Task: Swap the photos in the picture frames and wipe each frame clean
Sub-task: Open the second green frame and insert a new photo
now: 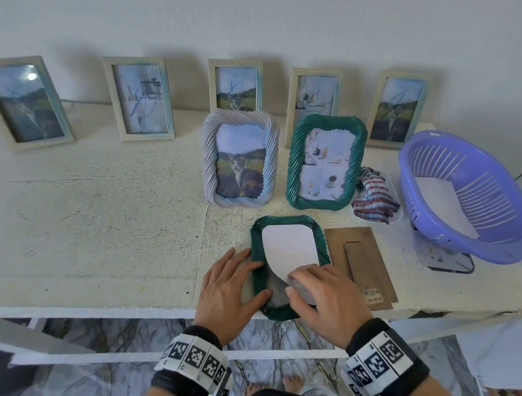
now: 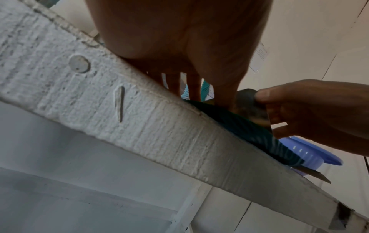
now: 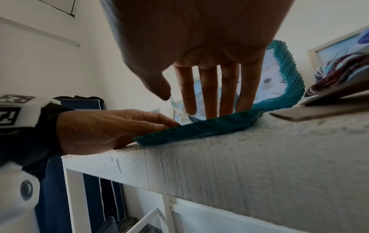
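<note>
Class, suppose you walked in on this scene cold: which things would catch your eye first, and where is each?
First, the dark green frame lying face down at the table's near edge, the left hand steadying it while the right hand peels up a white-backed photo. Behind it stand a grey twisted frame with a cat photo and a green frame; a purple basket sits far right.

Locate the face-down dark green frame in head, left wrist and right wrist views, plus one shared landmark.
Head: face-down dark green frame lies low centre at the table's front edge, between both hands.
Left wrist: centre right, a dark ribbed strip on the table edge under the fingers.
Right wrist: centre, a teal ribbed edge on the table edge under the fingertips.
Shared landmark: the white table front edge.
</note>
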`<state>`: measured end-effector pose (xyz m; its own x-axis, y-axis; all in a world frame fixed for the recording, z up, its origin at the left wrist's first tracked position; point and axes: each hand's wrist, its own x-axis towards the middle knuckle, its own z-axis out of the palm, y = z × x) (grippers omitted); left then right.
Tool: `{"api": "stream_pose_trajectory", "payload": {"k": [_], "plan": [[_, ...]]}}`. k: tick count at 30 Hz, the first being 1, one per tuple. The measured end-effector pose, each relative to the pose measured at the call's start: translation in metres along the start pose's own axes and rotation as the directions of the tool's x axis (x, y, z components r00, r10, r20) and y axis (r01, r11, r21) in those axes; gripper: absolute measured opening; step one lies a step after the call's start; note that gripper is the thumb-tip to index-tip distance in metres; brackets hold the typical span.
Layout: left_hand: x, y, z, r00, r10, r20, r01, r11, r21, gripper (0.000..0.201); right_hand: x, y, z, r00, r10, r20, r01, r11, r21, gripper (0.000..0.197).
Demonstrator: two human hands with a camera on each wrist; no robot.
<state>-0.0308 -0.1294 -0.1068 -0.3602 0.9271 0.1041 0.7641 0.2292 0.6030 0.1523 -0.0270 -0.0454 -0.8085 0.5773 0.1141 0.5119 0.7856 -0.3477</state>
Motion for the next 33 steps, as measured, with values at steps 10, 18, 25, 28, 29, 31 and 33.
{"api": "stream_pose_trajectory", "payload": {"k": [10, 18, 25, 28, 29, 31, 33], "plan": [[0.001, 0.002, -0.001, 1.000, 0.002, 0.025, -0.003, 1.000, 0.027, 0.055, 0.001, 0.002, -0.028, 0.968, 0.109, -0.226, -0.067, 0.981, 0.183, 0.037], [0.000, 0.000, -0.001, 0.999, 0.000, 0.040, -0.002, 0.999, 0.042, 0.056, -0.019, 0.040, -0.061, 0.834, 0.416, -0.362, -0.308, 0.896, 0.320, 0.024], [-0.001, -0.003, -0.005, 0.999, 0.025, 0.032, -0.024, 0.999, -0.028, 0.055, -0.062, 0.091, -0.064, 0.595, 0.802, -0.050, -0.458, 0.389, 0.800, 0.019], [0.002, -0.002, -0.011, 0.999, 0.011, 0.032, -0.009, 0.997, -0.073, 0.054, -0.082, 0.105, -0.069, 0.533, 0.846, 0.016, -0.469, 0.281, 0.837, 0.018], [0.004, -0.001, -0.013, 1.000, 0.012, 0.029, -0.009, 0.997, -0.082, 0.052, -0.089, 0.109, -0.069, 0.513, 0.858, 0.035, -0.467, 0.245, 0.850, 0.017], [0.007, 0.001, -0.017, 0.999, 0.010, 0.030, -0.007, 0.995, -0.095, 0.050, -0.101, 0.120, -0.069, 0.464, 0.883, 0.069, -0.470, 0.180, 0.864, 0.016], [0.012, 0.004, -0.021, 0.998, -0.021, 0.052, 0.026, 0.995, -0.098, 0.051, -0.112, 0.132, -0.069, 0.415, 0.906, 0.080, -0.492, 0.149, 0.858, 0.019]]}}
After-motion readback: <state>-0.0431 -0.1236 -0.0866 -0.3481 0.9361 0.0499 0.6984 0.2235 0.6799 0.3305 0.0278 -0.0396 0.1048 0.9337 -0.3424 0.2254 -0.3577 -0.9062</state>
